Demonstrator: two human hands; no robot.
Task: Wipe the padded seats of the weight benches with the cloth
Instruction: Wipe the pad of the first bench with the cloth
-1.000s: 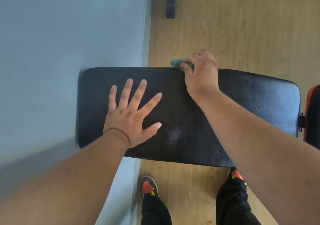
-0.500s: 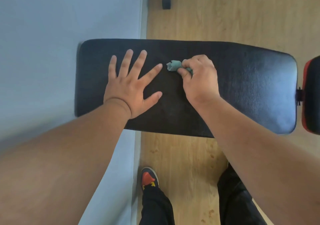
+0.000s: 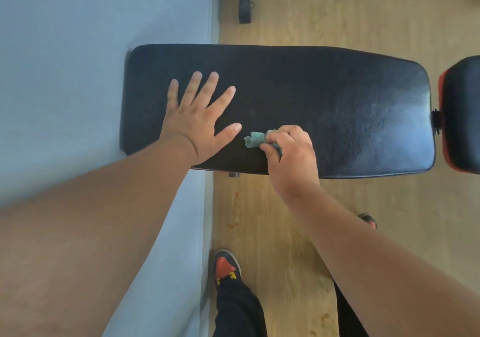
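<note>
Here, two hands on one padded seat (image 3: 337, 108) — left hand (image 3: 200, 121) flat, right hand (image 3: 291, 152) gripping one cloth (image 3: 255, 139).

The right hand (image 3: 288, 152), pinching the bunched green cloth (image 3: 255, 139), has drawn back across the black bench pad (image 3: 337, 108) toward six o'clock. A second ago it sat at the pad's far edge, at twelve o'clock; half a second ago it was near the middle; now it is close to the near edge, with its wrist over that edge. The cloth now lies just beside the thumb of the left hand (image 3: 198, 121), at about four o'clock from that hand, where before it lay beyond the fingertips.
</note>
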